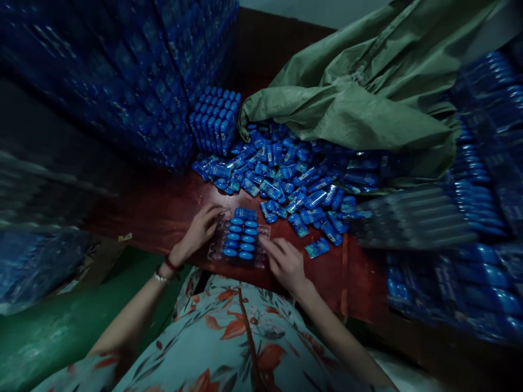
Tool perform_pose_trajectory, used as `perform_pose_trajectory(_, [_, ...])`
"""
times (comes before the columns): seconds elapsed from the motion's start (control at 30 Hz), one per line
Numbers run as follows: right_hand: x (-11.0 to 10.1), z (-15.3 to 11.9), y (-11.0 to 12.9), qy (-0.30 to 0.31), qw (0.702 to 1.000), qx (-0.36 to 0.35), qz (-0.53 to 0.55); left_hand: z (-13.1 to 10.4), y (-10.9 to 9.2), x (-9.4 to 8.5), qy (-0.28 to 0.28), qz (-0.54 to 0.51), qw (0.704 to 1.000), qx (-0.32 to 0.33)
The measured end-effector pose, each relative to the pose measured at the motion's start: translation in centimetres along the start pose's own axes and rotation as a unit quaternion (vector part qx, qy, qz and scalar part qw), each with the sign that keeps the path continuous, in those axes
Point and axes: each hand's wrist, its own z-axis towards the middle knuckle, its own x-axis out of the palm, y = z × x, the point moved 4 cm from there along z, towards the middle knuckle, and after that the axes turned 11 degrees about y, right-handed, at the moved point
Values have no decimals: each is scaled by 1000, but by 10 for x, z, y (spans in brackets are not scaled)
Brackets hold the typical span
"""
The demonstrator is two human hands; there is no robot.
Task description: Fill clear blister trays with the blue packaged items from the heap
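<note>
Left hand (207, 224) and right hand (286, 261): fingers loosely bent; cannot tell whether either grips. Red table (163, 209): blue packet pile (281, 171) beyond clear tray (261, 258), which lies by the near edge, between the hands. Packets (240, 237) mid-tray: two columns of five.

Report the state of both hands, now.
Left hand: partly curled at the left side of the clear tray; can't tell if it holds anything.
Right hand: partly curled at the right side; grip can't be told.
</note>
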Motion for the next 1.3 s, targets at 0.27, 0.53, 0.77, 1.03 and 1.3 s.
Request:
perform_pose_trajectory(0.27, [10,58,-52,206,967,81,-130,79,10,26,279,52,951,119])
perform_pose_trajectory(0.53, [30,73,-57,152,978,50,-136,75,28,16,142,-18,990,10])
perform_pose_trajectory(0.77, [35,71,-57,125,979,81,-141,-16,31,-11,-75,-107,973,-190])
perform_pose_trajectory(1.03, [20,82,-61,132,988,64,-57,-99,21,-9,-159,-187,925,-292])
perform_pose_trajectory(1.3, [-19,-17,-34,-4,967,85,238,-147,-43,8,-117,-91,963,-227])
